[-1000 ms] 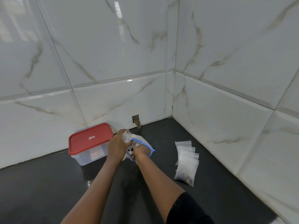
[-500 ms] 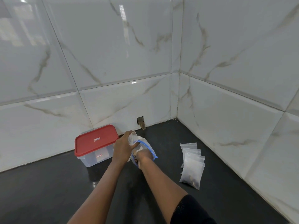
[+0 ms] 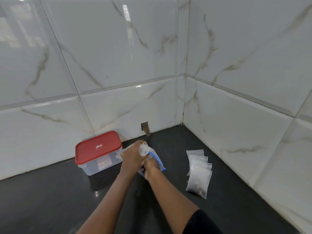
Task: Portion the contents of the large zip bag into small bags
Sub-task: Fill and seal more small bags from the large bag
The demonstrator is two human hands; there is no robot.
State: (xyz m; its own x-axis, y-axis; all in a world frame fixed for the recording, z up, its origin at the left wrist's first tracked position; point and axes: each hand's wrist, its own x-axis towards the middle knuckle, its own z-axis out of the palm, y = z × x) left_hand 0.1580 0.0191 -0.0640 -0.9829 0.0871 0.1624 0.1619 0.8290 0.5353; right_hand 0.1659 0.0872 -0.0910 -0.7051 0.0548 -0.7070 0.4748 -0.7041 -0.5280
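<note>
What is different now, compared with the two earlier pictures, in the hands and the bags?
Little changed. The left hand, gripping the small bag, drew closer to the right hand, which still holds the large zip bag at its blue rim. Nothing was let go. The red-lidded container and the pile of small bags lie as before.
</note>
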